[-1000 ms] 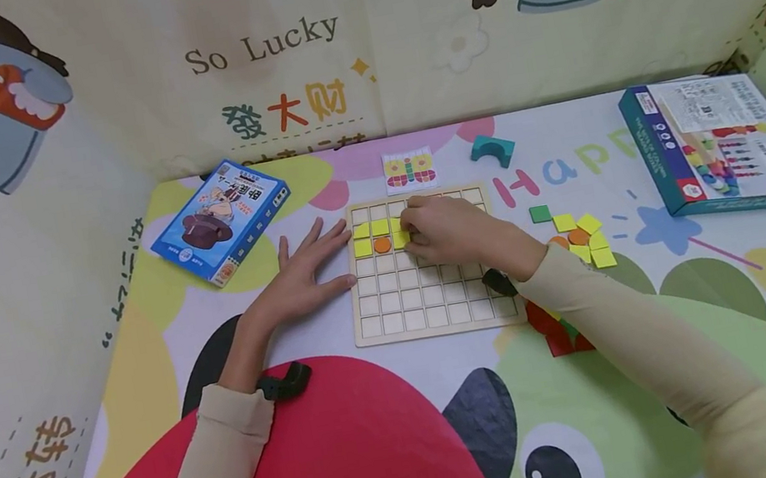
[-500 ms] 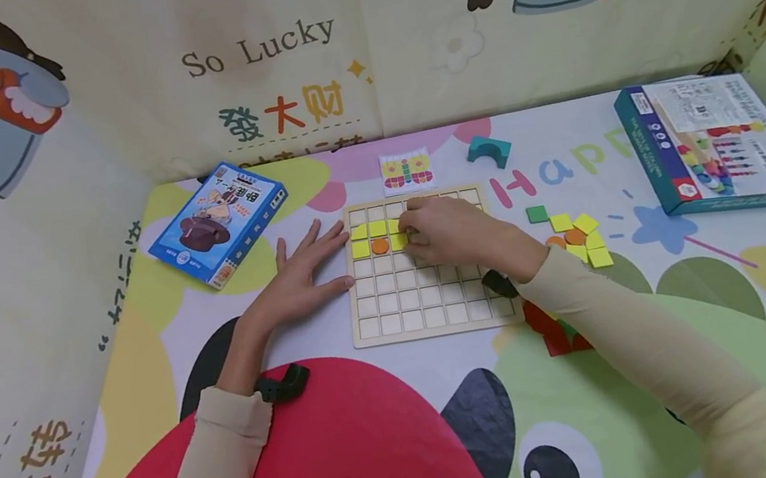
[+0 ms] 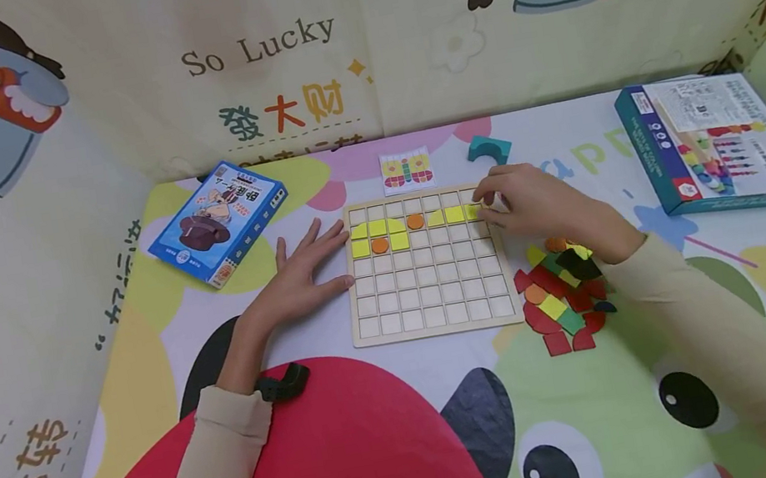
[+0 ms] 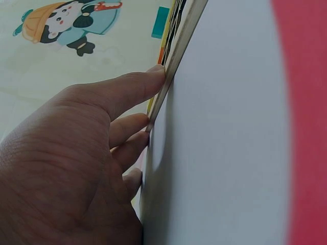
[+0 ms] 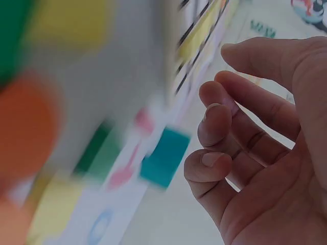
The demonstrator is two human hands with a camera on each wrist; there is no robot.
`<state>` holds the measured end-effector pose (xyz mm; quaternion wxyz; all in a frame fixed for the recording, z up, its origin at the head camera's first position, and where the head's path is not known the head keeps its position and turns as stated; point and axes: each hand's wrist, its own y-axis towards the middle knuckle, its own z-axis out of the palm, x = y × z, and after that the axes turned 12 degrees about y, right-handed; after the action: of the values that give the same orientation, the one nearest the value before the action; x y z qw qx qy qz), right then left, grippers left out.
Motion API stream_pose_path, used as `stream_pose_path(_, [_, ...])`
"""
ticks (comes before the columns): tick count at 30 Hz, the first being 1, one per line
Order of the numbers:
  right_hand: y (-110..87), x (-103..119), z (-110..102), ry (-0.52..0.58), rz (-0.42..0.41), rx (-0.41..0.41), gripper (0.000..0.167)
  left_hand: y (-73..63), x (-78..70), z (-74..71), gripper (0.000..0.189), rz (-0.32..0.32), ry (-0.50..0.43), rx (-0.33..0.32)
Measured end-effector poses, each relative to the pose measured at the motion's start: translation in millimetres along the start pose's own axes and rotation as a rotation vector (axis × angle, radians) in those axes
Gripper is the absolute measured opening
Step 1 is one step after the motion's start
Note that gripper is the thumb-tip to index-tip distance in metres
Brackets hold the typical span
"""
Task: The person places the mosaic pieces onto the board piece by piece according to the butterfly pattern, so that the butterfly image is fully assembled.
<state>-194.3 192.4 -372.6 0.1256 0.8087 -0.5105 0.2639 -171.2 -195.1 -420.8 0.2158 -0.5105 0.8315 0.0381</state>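
Observation:
A wooden grid board (image 3: 436,330) lies flat on the table. Its second row bears several yellow tiles (image 3: 453,214) and an orange round tile (image 3: 415,221); below, another orange round tile (image 3: 380,246) sits between two yellow ones. My left hand (image 3: 305,273) rests beside the board with spread fingers, thumb and fingertips (image 4: 156,71) at its left edge. At the upper right edge is my right hand (image 3: 536,200), close to the row's last yellow tile. Its thumb and bent fingers (image 5: 217,122) stand apart, nothing between them.
Loose red, green, yellow and orange pieces (image 3: 552,320) are heaped right of the board, partly under the right wrist. Behind the board lie a butterfly pattern card (image 3: 406,171) and a teal arch block (image 3: 490,149). A blue box (image 3: 220,222) and a teal-edged box (image 3: 725,144) flank them.
My right hand has moved right from the board's middle to its right edge, uncovering the orange round tile and yellow tiles in the second row. The left hand has stayed put.

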Motion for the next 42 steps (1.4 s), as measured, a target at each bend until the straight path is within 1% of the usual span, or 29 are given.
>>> stream_pose_path(4, [-16.1, -25.6, -11.5, -0.001, 0.018, -0.021, 0.033, -0.8, 0.0, -0.5, 0.081, -0.001, 0.001, 0.000])
stream_pose_path(9, [-34.4, -49.1, -23.3, 0.002, 0.069, -0.011, 0.036, -0.4, 1.0, -0.3, 0.082, -0.001, -0.005, -0.001])
stream_pose_path(13, [-42.5, -59.0, -27.2, 0.010, 0.103, 0.022, 0.041, -0.7, 0.5, -0.8, 0.082, -0.002, -0.005, -0.002])
stream_pose_path(17, [-45.9, -63.6, -27.0, 0.005, 0.118, 0.047, 0.044, -0.8, 0.2, -1.3, 0.082, -0.004, -0.001, -0.001])
stream_pose_path(25, [-46.6, -65.7, -23.9, -0.017, 0.114, 0.046, 0.043, -0.1, 0.6, -0.2, 0.082, -0.005, -0.004, 0.002])
stream_pose_path(29, [-45.3, -63.4, -22.8, -0.036, 0.113, 0.050, 0.044, 0.2, 0.1, 0.1, 0.082, -0.006, -0.004, 0.005])
stream_pose_path(36, [-35.0, -45.1, -20.5, -0.036, 0.080, 0.034, 0.038, -0.9, -1.2, -0.7, 0.082, -0.014, -0.006, 0.010])
stream_pose_path(42, [-19.4, -23.8, -11.0, -0.043, 0.055, 0.032, 0.038, -1.4, -1.7, -1.6, 0.082, -0.013, -0.005, 0.009])
